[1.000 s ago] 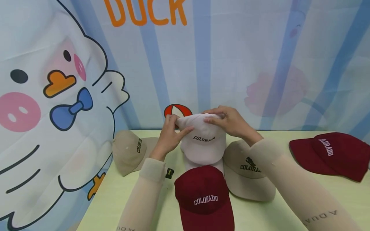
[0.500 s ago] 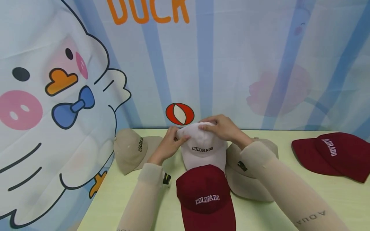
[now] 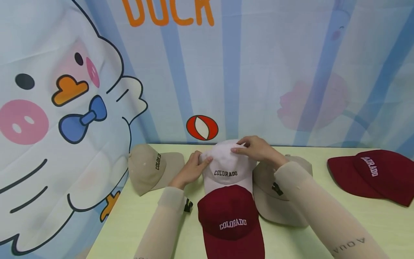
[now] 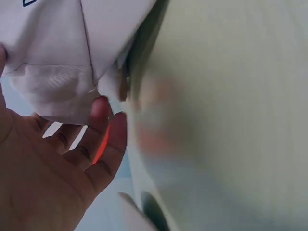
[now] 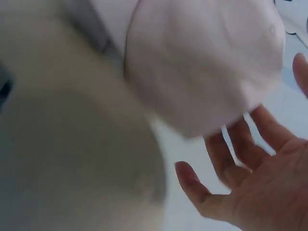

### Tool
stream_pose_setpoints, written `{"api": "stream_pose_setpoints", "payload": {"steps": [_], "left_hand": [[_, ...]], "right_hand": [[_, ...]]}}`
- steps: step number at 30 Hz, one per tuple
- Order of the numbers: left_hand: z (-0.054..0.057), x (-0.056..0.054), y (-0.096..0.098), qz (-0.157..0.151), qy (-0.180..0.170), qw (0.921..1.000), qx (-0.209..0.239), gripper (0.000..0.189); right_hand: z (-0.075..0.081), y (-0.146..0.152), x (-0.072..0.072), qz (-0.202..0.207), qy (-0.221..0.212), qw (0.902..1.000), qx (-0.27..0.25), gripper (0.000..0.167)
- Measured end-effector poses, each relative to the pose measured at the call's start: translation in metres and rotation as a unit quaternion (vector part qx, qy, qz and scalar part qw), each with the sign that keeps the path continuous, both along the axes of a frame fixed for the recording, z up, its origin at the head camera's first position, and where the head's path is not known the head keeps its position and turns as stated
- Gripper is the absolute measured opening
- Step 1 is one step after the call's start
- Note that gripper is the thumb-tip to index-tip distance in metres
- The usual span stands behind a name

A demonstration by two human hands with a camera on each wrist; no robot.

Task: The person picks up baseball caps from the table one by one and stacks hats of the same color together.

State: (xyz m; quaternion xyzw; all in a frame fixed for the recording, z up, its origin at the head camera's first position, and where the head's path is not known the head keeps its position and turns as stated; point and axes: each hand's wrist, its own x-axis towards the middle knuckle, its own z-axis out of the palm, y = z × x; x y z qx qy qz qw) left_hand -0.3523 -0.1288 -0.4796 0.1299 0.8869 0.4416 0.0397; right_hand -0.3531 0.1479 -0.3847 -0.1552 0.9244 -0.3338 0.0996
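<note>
A white baseball cap (image 3: 225,162) lettered COLORADO sits at the back middle of the table, its brim partly behind a dark red cap (image 3: 230,212). My left hand (image 3: 191,169) holds its left side, thumb on the front and fingers behind; the left wrist view shows these fingers (image 4: 103,139) at the cap's rear edge. At the upper right of the crown is my right hand (image 3: 257,148). In the right wrist view its thumb (image 5: 301,72) stands apart from the cloth, with loosely bent fingers (image 5: 245,144) by the cap's edge.
A beige cap (image 3: 281,194) lies right of the white one, partly under my right forearm. Another beige cap (image 3: 148,169) lies at the left, and a second dark red cap (image 3: 372,176) at the far right. Behind the table (image 3: 343,223) hangs a printed cloth (image 3: 258,72).
Both hands have lowered the white cap, covering the white piece seen beneath it earlier. My right hand's thumb and fingers have loosened on the crown.
</note>
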Motion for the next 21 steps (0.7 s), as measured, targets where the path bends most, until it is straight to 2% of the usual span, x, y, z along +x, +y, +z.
{"api": "stream_pose_setpoints", "payload": {"steps": [4, 10, 17, 21], "left_hand": [[-0.006, 0.0, 0.002, -0.006, -0.021, 0.9998, -0.002, 0.05], [-0.011, 0.002, 0.007, -0.004, -0.031, 0.9995, -0.004, 0.05], [-0.013, 0.003, 0.014, 0.002, -0.021, 0.9997, -0.012, 0.06], [-0.013, 0.003, 0.017, 0.011, -0.013, 0.9987, -0.048, 0.074]], "right_hand": [[-0.005, 0.011, -0.002, 0.014, -0.013, 0.9991, 0.037, 0.048], [-0.017, 0.019, -0.004, 0.02, -0.015, 0.9992, 0.031, 0.035], [-0.024, 0.019, -0.005, -0.017, 0.051, 0.9986, 0.006, 0.022], [-0.027, 0.018, -0.007, -0.041, 0.086, 0.9954, 0.012, 0.019]]}}
